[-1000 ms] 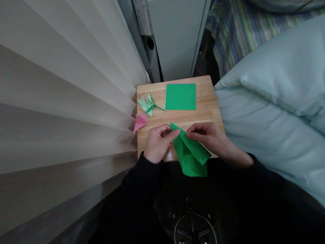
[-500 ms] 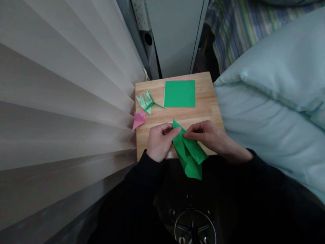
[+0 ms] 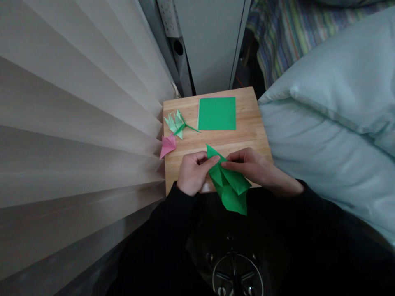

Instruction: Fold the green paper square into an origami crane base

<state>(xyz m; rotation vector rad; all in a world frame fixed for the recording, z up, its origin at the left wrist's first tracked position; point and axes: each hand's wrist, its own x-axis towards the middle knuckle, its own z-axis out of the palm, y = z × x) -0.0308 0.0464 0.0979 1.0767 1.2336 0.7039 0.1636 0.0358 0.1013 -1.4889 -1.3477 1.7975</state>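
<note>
A partly folded sheet of green origami paper (image 3: 232, 187) is held between both hands over the table's near edge, its lower end hanging past the wood. My left hand (image 3: 194, 172) pinches its upper left part, thumb on top and a pointed corner sticking up beyond. My right hand (image 3: 251, 166) grips the paper's upper right side between thumb and fingers. Creases and a raised flap run down its middle. Beyond the hands, a flat stack of square green paper (image 3: 217, 114) lies on the small wooden table (image 3: 247, 137).
Folded paper pieces lie at the table's left: a light green one (image 3: 174, 122), a thin dark green one (image 3: 185, 126) and a pink one (image 3: 168, 144). A pleated curtain (image 3: 92, 148) borders the left side. Pale bedding (image 3: 324, 123) lies to the right, a grey cabinet (image 3: 211, 45) behind.
The held green paper has tilted slightly, and its lower part has spread a little wider. Both hands keep their pinch. The whole view has shifted slightly.
</note>
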